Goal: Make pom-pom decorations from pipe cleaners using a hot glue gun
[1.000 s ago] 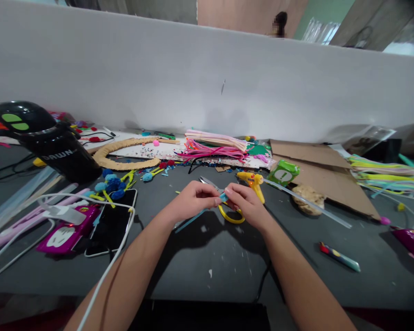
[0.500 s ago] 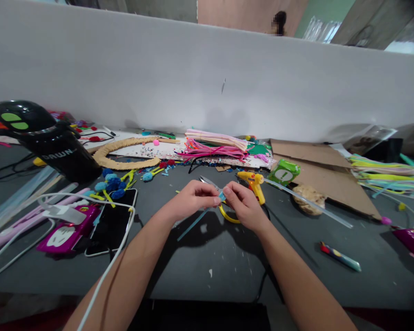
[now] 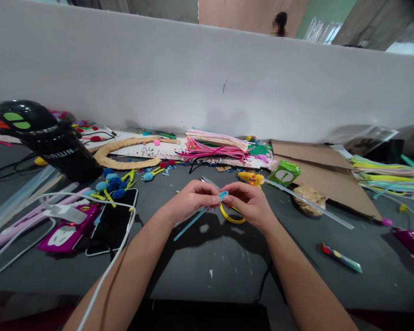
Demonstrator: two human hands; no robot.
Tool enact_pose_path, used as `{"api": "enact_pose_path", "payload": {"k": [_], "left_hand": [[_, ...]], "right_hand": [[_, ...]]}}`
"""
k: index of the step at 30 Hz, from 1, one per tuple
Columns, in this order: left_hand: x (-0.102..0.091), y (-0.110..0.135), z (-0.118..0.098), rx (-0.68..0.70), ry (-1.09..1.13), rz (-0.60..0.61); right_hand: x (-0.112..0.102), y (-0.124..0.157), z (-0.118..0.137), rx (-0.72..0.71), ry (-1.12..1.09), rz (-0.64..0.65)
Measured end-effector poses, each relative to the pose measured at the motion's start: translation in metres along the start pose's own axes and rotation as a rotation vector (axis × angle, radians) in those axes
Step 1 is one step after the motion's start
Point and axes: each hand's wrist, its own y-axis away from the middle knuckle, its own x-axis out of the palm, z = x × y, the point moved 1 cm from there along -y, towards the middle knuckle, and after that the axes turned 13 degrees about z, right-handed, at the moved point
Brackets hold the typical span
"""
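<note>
My left hand [image 3: 192, 199] and my right hand [image 3: 249, 203] meet over the middle of the dark table [image 3: 207, 257]. Both pinch the top end of a light blue pipe cleaner [image 3: 193, 219], whose free end slants down to the left. The bent blue tip shows between the fingertips. Yellow-handled scissors [image 3: 229, 215] lie on the table just under and behind my hands. A yellow glue gun [image 3: 250, 177] rests right behind my right hand.
A black bottle [image 3: 48, 142] stands at the left, with a phone [image 3: 112, 223], a purple device [image 3: 67, 232] and white cable [image 3: 120, 250] near it. Behind lie a cardboard ring [image 3: 124, 154], pink pipe cleaners [image 3: 214, 149], a green packet [image 3: 284, 173] and cardboard [image 3: 320, 168]. A marker [image 3: 341, 257] lies right.
My hands stayed in place, working the blue pipe cleaner's end between the fingertips. Its free end swung slightly, and my right hand turned a little over the glue gun.
</note>
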Motion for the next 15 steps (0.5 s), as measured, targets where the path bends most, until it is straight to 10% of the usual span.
{"api": "enact_pose_path", "payload": {"k": [15], "left_hand": [[-0.0009,0.0021,-0.0079,0.032,-0.195,-0.058]], "right_hand": [[0.0001,-0.0002,0.001,0.054,0.036,-0.027]]}}
